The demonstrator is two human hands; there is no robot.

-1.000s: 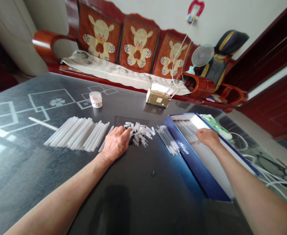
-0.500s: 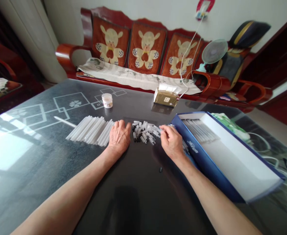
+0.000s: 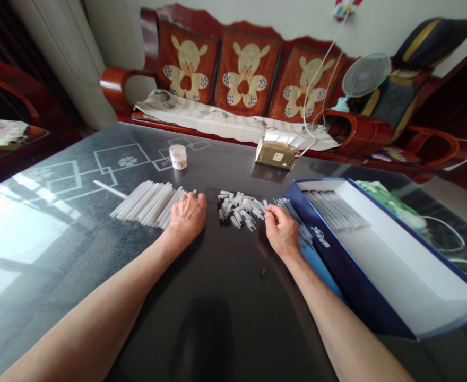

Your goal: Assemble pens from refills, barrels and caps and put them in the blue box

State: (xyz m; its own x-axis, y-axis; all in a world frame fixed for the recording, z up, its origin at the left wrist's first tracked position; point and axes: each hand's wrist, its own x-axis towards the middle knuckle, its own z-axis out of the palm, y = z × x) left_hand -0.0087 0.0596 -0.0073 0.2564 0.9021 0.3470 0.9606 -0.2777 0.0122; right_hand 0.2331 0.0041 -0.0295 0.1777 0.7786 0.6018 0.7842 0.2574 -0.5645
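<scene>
My left hand (image 3: 188, 215) lies with curled fingers at the right end of a row of translucent white pen barrels (image 3: 148, 204). Whatever its fingers close on is hidden beneath them. My right hand (image 3: 282, 229) has thumb and index finger pinched together at the right side of a loose heap of pen caps (image 3: 239, 208), clear with some black ends. A small pale cap (image 3: 264, 203) shows at those fingertips. Just behind the right hand, thin pen refills (image 3: 297, 217) lie in a bundle on something blue beside the box.
An open blue box (image 3: 377, 270) with a white inside holds more refills (image 3: 333, 209). A small black piece (image 3: 262, 273) lies on the dark table (image 3: 225, 276). Farther back stand a round lidded tub (image 3: 178, 157) and a tissue box (image 3: 276, 153). A green-white packet (image 3: 392, 204) and cables are at right.
The view has shifted slightly. My left hand has slid a little left over the barrels' end, away from the caps. My right hand stays pinched by the heap.
</scene>
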